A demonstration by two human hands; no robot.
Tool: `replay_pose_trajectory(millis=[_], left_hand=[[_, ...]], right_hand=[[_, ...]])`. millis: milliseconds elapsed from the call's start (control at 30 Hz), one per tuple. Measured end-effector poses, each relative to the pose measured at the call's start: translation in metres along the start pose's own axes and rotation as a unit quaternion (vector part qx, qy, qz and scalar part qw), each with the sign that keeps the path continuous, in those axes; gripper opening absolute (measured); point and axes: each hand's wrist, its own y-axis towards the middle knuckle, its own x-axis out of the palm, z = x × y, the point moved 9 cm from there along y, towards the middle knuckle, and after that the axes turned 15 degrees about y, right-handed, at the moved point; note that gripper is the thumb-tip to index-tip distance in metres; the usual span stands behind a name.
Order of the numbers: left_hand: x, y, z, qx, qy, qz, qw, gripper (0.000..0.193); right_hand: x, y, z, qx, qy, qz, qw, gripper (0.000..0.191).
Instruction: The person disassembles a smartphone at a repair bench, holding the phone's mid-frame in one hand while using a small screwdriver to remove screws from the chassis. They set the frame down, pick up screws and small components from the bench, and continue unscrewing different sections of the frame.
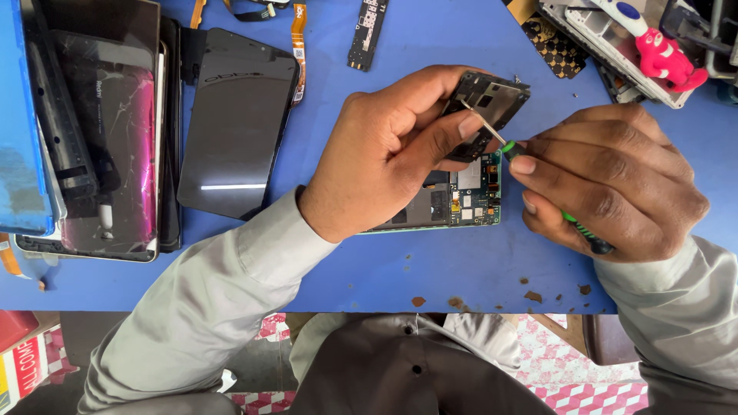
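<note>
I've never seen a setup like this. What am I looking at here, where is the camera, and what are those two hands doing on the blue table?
There is no machine here: a person works with bare hands, and one camera worn on the head looks down at them. The left hand lifts a small black cover plate off an opened phone, whose inner circuit boards show. The right hand holds a green-handled screwdriver, its thin metal tip reaching under the left thumb by the plate. All this lies on a blue table. At the left sit a loose dark phone screen and a stack of cracked screens. Along the far edge are ribbon cables, a narrow circuit strip and a pink and white tool. Small crumbs dot the near edge.
</note>
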Motion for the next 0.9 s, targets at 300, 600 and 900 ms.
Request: replay_pose_trajectory(millis=[300, 600, 900], left_hand=[[-0.002, 0.000, 0.003, -0.003, 0.034, 0.036, 0.999, 0.021], [-0.006, -0.003, 0.010, 0.040, 0.109, 0.059, 0.991, 0.011], [-0.013, 0.002, 0.014, 0.010, 0.171, 0.083, 0.982, 0.022]], right_hand=[[0.003, 0.000, -0.001, 0.016, -0.002, -0.006, 1.000, 0.025], [0.004, -0.002, 0.000, 0.013, -0.006, -0.017, 1.000, 0.028], [0.006, -0.002, 0.004, 0.012, -0.004, -0.020, 1.000, 0.027]])
